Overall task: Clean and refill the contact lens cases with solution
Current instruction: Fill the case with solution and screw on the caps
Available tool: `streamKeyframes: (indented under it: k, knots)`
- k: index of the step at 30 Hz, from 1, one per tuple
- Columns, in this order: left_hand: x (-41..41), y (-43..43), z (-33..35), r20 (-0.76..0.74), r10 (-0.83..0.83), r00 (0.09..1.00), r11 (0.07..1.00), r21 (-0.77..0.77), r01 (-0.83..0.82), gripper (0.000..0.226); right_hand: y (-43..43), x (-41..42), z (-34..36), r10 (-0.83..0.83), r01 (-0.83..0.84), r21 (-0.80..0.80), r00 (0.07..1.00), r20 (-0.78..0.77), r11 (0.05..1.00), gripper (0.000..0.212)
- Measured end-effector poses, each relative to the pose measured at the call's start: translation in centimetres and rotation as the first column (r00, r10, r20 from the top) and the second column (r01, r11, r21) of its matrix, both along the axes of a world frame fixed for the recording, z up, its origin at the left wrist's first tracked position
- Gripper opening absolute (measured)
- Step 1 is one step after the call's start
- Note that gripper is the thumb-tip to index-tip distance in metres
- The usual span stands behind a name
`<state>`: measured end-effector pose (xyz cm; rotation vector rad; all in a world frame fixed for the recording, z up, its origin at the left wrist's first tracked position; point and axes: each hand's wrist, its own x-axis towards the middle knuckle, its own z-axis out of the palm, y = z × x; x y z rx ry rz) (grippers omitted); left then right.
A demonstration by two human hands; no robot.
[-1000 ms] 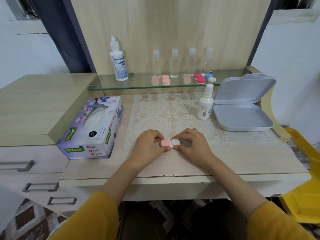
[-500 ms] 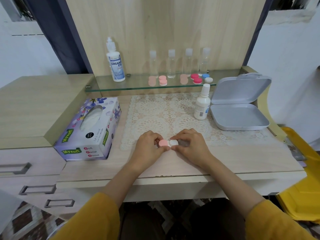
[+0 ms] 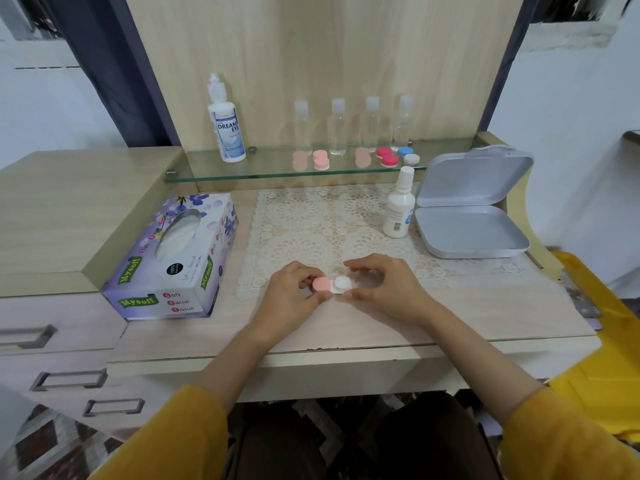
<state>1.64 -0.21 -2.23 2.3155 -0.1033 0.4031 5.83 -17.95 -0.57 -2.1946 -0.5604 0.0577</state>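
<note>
Together, left hand [image 3: 294,296] and right hand [image 3: 389,289] clamp the contact lens case [image 3: 333,285], one grip per end (pink cap [image 3: 321,284] at left grip).

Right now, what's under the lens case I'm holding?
The lace mat lies below the lens case. The left hand and right hand grip its ends and hide its underside, so whether it touches the mat cannot be told.

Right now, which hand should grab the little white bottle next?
The right hand. The little white bottle stands at the lace mat's right side, just beyond that hand. The left hand pinches the lens case at its pink cap and could probably hold it steady.
</note>
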Motion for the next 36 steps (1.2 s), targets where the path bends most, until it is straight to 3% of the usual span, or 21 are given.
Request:
streamKeyframes:
  k: [7, 12, 17, 21, 24, 30, 36]
  knots:
    - [-0.2, 0.7, -0.6, 0.001, -0.034, 0.999, 0.998, -0.046, 0.034, 0.045, -3.6, -0.1, 1.4, -0.033, 0.027, -0.184, 0.999, -0.032, 0.983, 0.056]
    - [-0.2, 0.8, -0.8, 0.005, -0.033, 0.999, 0.998, -0.06, 0.033, 0.044, -4.3, -0.2, 1.1, 0.01, 0.002, -0.33, 0.999, 0.036, 0.944, 0.024]
    - [-0.2, 0.8, -0.8, -0.009, -0.042, 0.999, 0.997, -0.064, 0.041, 0.044, -3.5, -0.8, 1.0, 0.087, -0.055, -0.317, 0.992, 0.087, 0.947, 0.023]
    - [-0.1, 0.8, -0.8, -0.018, -0.041, 0.999, 0.998, -0.051, 0.04, 0.04, -2.8, -0.6, 0.9, 0.136, -0.093, -0.362, 0.986, 0.094, 0.927, 0.008]
    - [-0.1, 0.7, -0.9, -0.014, -0.041, 0.999, 0.999, -0.012, 0.041, 0.037, -2.1, -0.2, 1.2, 0.165, -0.115, -0.41, 0.982, 0.089, 0.905, 0.009]
    - [-0.1, 0.7, -0.9, -0.008, -0.044, 0.999, 0.999, 0.013, 0.044, 0.033, 0.1, 0.6, 2.2, 0.173, -0.111, -0.321, 0.97, 0.172, 0.94, 0.018]
    - [0.0, 0.8, -0.8, -0.016, -0.049, 0.999, 0.999, -0.022, 0.049, 0.031, 1.9, 0.9, 1.9, 0.288, -0.199, -0.425, 0.945, 0.156, 0.883, 0.019]
